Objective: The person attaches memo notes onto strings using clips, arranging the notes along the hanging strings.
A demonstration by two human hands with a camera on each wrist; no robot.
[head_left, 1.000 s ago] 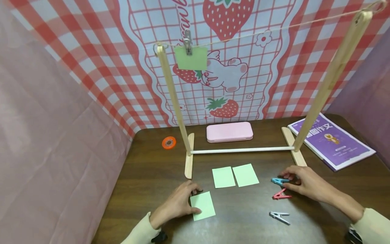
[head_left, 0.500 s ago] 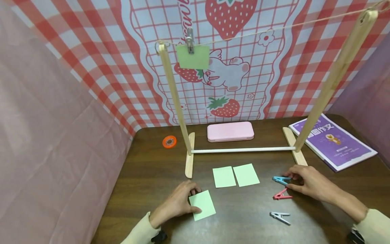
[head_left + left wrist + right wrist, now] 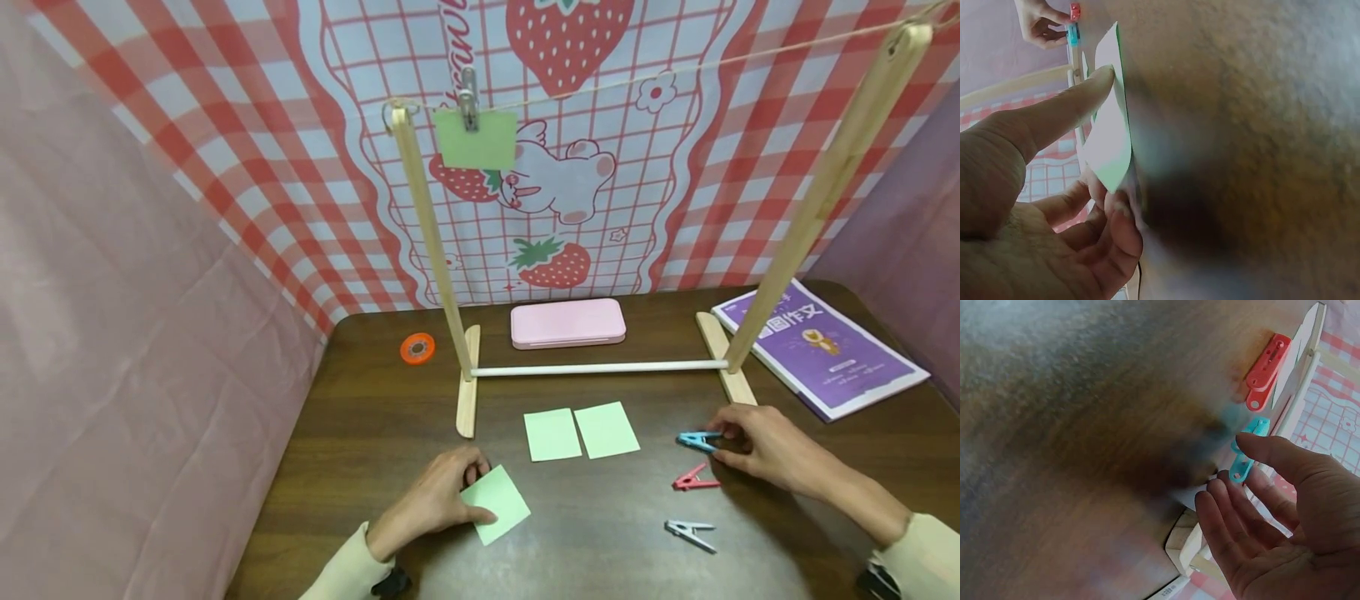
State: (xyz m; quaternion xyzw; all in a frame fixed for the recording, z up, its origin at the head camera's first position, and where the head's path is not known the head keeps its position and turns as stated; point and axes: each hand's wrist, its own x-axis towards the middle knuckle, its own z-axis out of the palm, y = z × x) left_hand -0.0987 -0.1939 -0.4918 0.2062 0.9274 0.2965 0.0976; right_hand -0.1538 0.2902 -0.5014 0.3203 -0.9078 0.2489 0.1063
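In the head view, my left hand (image 3: 442,498) has its thumb on a light green paper square (image 3: 502,504), with the fingers bent at its left edge. Up close in the left wrist view, the paper (image 3: 1110,134) curves up a little at the corner by the fingertips. At the right, my right hand (image 3: 776,450) pinches a blue clothespin (image 3: 696,441) at one end between thumb and fingers, low over the table. A red clothespin (image 3: 694,477) lies just in front of it, and a silver-grey one (image 3: 690,534) nearer me. Two more green squares (image 3: 552,434) lie side by side between the hands.
A wooden stand (image 3: 431,250) carries a string (image 3: 645,79) between its posts. From the string, a metal clip (image 3: 468,100) holds a green paper (image 3: 480,146). Behind are a pink case (image 3: 567,323), an orange tape roll (image 3: 417,348) and a purple book (image 3: 825,354).
The green paper under my left thumb has turned and slid slightly toward the palm. The blue clothespin has shifted a little rightward with my right hand, away from the red one.
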